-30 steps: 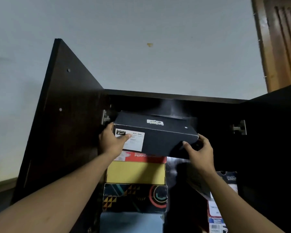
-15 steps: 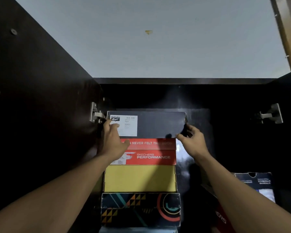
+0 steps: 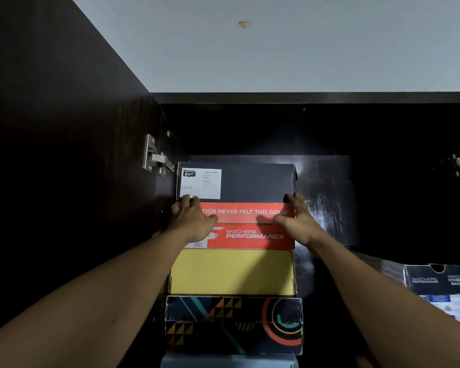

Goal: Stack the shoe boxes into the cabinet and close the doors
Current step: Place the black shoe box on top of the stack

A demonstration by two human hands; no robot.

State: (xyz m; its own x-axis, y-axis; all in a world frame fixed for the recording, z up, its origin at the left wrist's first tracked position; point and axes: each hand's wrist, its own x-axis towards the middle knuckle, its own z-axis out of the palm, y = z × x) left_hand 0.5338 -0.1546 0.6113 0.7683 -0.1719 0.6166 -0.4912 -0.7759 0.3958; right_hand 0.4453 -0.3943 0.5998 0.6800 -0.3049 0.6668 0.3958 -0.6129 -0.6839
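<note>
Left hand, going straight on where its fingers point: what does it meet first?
The top black shoe box. The left hand has its fingertips at the box front's lower edge, under the white label; probably touching, depth unclear.

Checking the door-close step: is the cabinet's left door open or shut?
Open. The left door stands swung outward, its hinge exposed; the Onitsuka Tiger box shows inside.
</note>
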